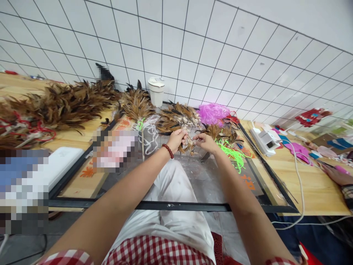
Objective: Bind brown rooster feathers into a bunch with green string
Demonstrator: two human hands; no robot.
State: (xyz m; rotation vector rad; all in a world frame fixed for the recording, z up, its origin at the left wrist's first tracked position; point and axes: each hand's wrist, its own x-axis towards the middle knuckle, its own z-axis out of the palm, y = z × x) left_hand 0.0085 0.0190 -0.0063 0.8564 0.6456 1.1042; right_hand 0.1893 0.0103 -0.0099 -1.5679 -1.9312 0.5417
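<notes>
My left hand [177, 140], with a beaded bracelet at the wrist, is closed on a small bunch of brown feathers [189, 147] with pale fluffy bases. Just to its right, my right hand [206, 142] is pinched together at the fingertips. Whatever lies between those fingertips is too small to make out. Beyond my hands is a loose heap of brown feathers [176, 117]. Bright green cord [234, 156] and another feather bunch [220, 131] lie by my right hand. Left of my hands, feathers are bound on a stick [142, 143], with white cord [151, 134] beside it.
A black-framed glass panel [171, 206] lies under the work on a wooden table [317, 198]. A white lidded cup [156, 91] and a pink plastic bag [212, 113] stand at the back. A power strip [263, 140] is at right, near another person's hand [338, 175].
</notes>
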